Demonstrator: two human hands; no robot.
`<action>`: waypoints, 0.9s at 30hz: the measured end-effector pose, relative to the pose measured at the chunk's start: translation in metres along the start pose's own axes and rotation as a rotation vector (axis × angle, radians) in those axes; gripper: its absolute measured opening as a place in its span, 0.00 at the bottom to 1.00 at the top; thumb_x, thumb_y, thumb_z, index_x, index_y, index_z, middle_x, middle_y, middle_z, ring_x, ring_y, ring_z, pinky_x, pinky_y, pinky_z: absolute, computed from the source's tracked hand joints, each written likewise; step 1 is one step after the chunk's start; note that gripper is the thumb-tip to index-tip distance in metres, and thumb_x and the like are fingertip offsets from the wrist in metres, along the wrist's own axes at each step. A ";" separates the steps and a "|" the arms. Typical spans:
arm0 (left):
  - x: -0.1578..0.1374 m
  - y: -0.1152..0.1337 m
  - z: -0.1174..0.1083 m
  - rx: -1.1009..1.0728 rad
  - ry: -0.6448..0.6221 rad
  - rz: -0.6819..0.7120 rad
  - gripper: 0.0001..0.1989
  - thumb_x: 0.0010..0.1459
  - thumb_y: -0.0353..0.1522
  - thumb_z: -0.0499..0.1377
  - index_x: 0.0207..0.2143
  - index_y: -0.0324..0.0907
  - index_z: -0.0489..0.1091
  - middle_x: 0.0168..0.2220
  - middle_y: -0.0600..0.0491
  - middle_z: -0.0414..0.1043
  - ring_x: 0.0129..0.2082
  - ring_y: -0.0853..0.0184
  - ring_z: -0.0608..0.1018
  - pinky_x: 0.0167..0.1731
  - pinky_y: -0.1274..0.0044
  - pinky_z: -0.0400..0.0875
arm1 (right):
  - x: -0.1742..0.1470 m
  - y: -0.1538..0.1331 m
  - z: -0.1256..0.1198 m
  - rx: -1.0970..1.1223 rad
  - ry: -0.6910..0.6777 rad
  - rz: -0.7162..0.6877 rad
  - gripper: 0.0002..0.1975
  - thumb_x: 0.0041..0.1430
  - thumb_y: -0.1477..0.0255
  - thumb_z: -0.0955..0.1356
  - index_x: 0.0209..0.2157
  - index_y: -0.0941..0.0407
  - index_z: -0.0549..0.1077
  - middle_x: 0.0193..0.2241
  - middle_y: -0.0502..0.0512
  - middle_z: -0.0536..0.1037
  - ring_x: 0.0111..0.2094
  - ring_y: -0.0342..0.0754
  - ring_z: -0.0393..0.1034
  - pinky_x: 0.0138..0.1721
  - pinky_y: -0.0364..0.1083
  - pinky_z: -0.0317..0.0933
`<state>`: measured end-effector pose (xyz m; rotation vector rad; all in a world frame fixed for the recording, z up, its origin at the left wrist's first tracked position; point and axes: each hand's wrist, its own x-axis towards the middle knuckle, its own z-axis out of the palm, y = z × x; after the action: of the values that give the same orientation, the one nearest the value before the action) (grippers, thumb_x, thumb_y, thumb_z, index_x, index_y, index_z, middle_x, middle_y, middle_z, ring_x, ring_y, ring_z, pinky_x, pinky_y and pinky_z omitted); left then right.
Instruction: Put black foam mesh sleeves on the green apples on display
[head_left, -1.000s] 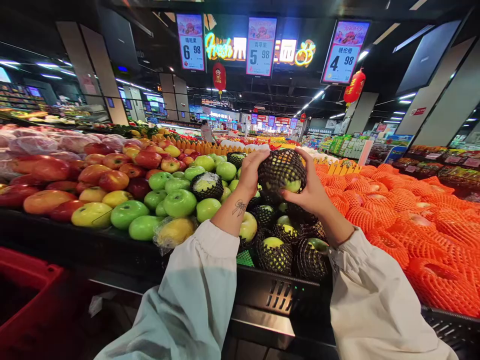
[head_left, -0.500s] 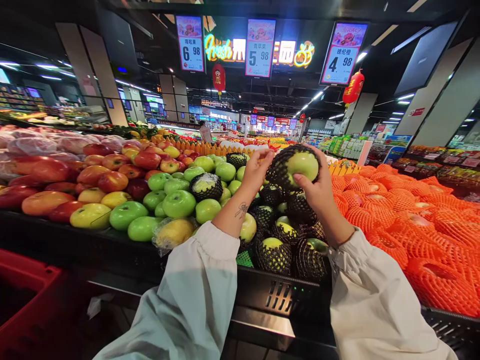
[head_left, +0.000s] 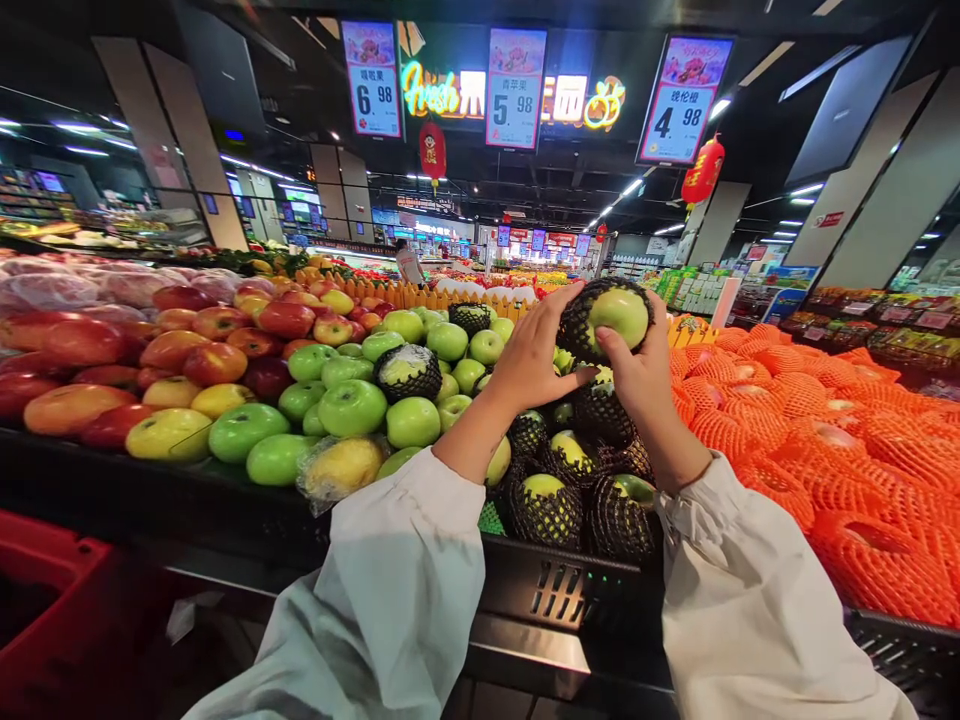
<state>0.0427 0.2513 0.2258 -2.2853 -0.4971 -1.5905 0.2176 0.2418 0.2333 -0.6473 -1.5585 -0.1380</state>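
My right hand (head_left: 643,370) grips a green apple (head_left: 621,310) in a black foam net, its thumb pressed on the bare green skin. Close against the apple's left side is my left hand (head_left: 538,350), open, with fingers stretched up and thumb held apart; whether its fingertips touch the net I cannot tell. Below both hands lie several net-wrapped green apples (head_left: 546,505), partly hidden by my wrists. Bare green apples (head_left: 352,407) are piled to the left, with one netted apple (head_left: 409,374) among them.
Red and yellow apples (head_left: 214,358) fill the far left. At right are fruits in orange foam nets (head_left: 881,540). A plastic-wrapped yellow fruit (head_left: 343,468) sits at the front edge. A red basket (head_left: 56,590) stands lower left. Price signs (head_left: 516,90) hang overhead. A person (head_left: 407,262) is in the background.
My left hand has swung right and turned, its back now facing me and its thumb stretched below the netted apple. The held apple has shifted slightly right.
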 end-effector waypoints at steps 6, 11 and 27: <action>0.001 -0.004 0.000 -0.024 0.038 -0.001 0.47 0.59 0.43 0.67 0.70 0.50 0.42 0.67 0.41 0.60 0.69 0.51 0.64 0.69 0.54 0.61 | -0.001 -0.007 0.002 0.054 -0.042 0.053 0.33 0.56 0.53 0.70 0.58 0.51 0.63 0.56 0.62 0.73 0.57 0.61 0.70 0.62 0.65 0.63; 0.000 -0.001 -0.003 -0.133 0.080 0.031 0.47 0.54 0.44 0.71 0.68 0.50 0.47 0.66 0.42 0.62 0.66 0.52 0.69 0.66 0.57 0.67 | -0.002 -0.004 -0.001 0.092 -0.153 0.104 0.34 0.55 0.49 0.69 0.58 0.52 0.65 0.55 0.63 0.75 0.53 0.62 0.72 0.59 0.65 0.66; 0.000 -0.001 -0.021 0.032 -0.091 -0.343 0.49 0.40 0.41 0.76 0.61 0.48 0.56 0.57 0.45 0.74 0.55 0.50 0.79 0.56 0.60 0.75 | 0.000 -0.022 -0.011 -0.058 0.015 0.154 0.30 0.65 0.46 0.64 0.59 0.51 0.69 0.52 0.63 0.78 0.50 0.58 0.75 0.50 0.60 0.69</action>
<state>0.0250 0.2432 0.2322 -2.3514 -0.9756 -1.6141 0.2172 0.2186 0.2412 -0.8078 -1.4889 -0.0720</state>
